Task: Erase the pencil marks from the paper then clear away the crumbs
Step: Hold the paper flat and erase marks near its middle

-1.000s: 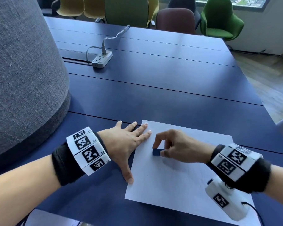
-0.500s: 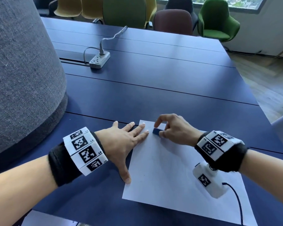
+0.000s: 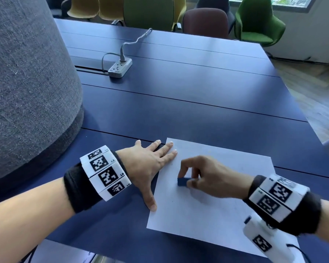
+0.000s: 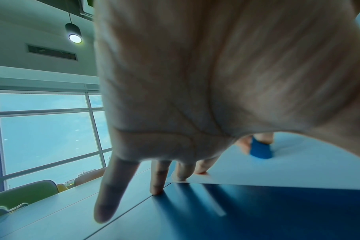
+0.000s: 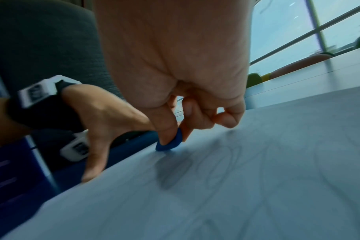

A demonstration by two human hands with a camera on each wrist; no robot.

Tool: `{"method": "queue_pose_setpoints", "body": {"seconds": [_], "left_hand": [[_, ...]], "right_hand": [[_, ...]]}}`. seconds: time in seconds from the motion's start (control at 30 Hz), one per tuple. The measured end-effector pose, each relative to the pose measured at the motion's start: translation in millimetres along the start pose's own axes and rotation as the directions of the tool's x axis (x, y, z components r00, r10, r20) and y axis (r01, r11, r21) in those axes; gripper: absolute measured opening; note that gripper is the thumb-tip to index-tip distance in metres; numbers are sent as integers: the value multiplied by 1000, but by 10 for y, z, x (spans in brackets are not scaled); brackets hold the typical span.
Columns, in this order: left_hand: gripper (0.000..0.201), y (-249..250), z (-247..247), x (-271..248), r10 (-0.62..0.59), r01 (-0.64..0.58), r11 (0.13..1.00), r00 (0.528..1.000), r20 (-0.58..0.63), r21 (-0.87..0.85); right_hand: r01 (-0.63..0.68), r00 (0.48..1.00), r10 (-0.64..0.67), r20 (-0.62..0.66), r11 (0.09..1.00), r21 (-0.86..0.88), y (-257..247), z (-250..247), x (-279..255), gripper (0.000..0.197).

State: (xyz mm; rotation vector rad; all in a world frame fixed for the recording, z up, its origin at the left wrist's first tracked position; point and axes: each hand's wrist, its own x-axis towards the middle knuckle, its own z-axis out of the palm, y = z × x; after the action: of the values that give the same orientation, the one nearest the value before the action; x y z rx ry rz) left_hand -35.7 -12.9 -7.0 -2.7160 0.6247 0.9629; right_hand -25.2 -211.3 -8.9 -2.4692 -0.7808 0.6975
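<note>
A white sheet of paper [image 3: 207, 211] lies on the dark blue table [image 3: 179, 103] near its front edge. Faint pencil lines [image 5: 236, 162] run across the paper in the right wrist view. My right hand [image 3: 203, 177] pinches a small blue eraser [image 3: 182, 181] between thumb and fingers, its lower end on the paper's left half. The same eraser [image 4: 260, 150] [image 5: 170, 142] shows in both wrist views. My left hand [image 3: 150, 164] lies flat with fingers spread, fingertips [image 4: 180, 177] on the paper's left edge and thumb along its side.
A large grey fabric-covered body [image 3: 27, 82] stands at the left over the table. A white power strip [image 3: 120, 68] with its cable lies further back. Coloured chairs [image 3: 258, 21] line the far side. The table's right edge drops to a wooden floor [image 3: 311, 88].
My right hand has drawn the eraser back toward me from the paper's far left corner, about where it was a second ago. The left hand has stayed flat on the paper's edge.
</note>
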Motion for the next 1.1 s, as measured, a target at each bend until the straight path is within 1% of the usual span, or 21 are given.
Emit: {"method": "queue_pose_setpoints", "body": {"seconds": [0.03, 0.07, 0.13, 0.2, 0.23, 0.27, 0.37, 0.4, 0.53, 0.57, 0.6, 0.67, 0.7, 0.73, 0.83, 0.87, 0.9, 1.0, 1.03, 1.07, 1.1], "left_hand": [[150, 1, 1, -3, -2, 2, 1000, 1000, 2, -1], [150, 1, 1, -2, -3, 3, 1000, 1000, 3, -1], [150, 5, -8, -2, -5, 5, 1000, 1000, 3, -2], [149, 7, -13, -3, -6, 6, 1000, 1000, 2, 0], [149, 7, -15, -3, -7, 7, 1000, 1000, 0, 5], [149, 7, -17, 0, -7, 7, 1000, 1000, 0, 9], [149, 11, -9, 5, -8, 8, 1000, 1000, 7, 17], [149, 11, -9, 9, -8, 7, 1000, 1000, 7, 22], [147, 20, -31, 22, -10, 9, 999, 1000, 13, 39], [147, 20, -35, 25, -13, 12, 999, 1000, 13, 41], [147, 22, -38, 28, -16, 15, 999, 1000, 13, 43], [147, 30, -39, 22, -22, 21, 999, 1000, 21, 48], [147, 32, -36, 22, -24, 23, 999, 999, 24, 50], [147, 33, -34, 21, -24, 23, 998, 999, 23, 52], [148, 28, -39, 17, -28, 27, 998, 999, 21, 51], [148, 30, -37, 17, -27, 26, 999, 999, 22, 44], [147, 27, -39, 16, -26, 25, 999, 999, 21, 39], [147, 20, -39, 5, -25, 25, 999, 999, 28, 30], [147, 17, -37, 6, -26, 25, 999, 999, 29, 33], [147, 23, -33, 9, -26, 25, 999, 999, 29, 39], [147, 28, -32, 9, -27, 26, 999, 999, 29, 45]], "right_hand": [[13, 999, -12, 40, 1000, -22, -22, 6, -22, 17], [13, 999, -11, 44, 999, -43, -28, -9, -9, 19], [-25, 999, 24, -33, 999, -45, 16, -51, 76, 23], [-58, 992, 57, -115, 998, -2, 42, -50, 122, 24], [-56, 991, 57, -124, 998, 12, 47, -32, 102, 22], [-43, 994, 44, -101, 999, 19, 49, -8, 60, 21], [-2, 998, 0, 62, 999, 35, -7, 8, -53, 18], [3, 997, -6, 75, 1000, 31, -13, -16, -38, 18], [-29, 995, 35, -93, 998, 63, 37, -39, 78, 20], [-14, 996, 20, -89, 998, 69, 26, -12, 50, 19], [16, 999, -13, -47, 998, 64, 12, 25, 2, 19], [68, 993, -70, 94, 997, 30, -57, 79, -101, 18], [86, 987, -85, 139, 996, -1, -83, 78, -114, 18], [96, 986, -91, 138, 995, -27, -92, 62, -88, 19], [67, 998, -67, -18, 998, -7, -69, 30, 28, 21], [70, 997, -70, -39, 998, 5, -61, 40, 24, 22], [92, 996, -92, -17, 996, 4, -63, 53, -11, 22], [160, 968, -153, 197, 987, -18, -110, 74, -140, 26], [171, 961, -158, 225, 985, -39, -121, 61, -131, 26], [172, 966, -157, 205, 983, -58, -125, 48, -93, 26], [162, 977, -151, 148, 985, -63, -120, 49, -41, 25]]}}
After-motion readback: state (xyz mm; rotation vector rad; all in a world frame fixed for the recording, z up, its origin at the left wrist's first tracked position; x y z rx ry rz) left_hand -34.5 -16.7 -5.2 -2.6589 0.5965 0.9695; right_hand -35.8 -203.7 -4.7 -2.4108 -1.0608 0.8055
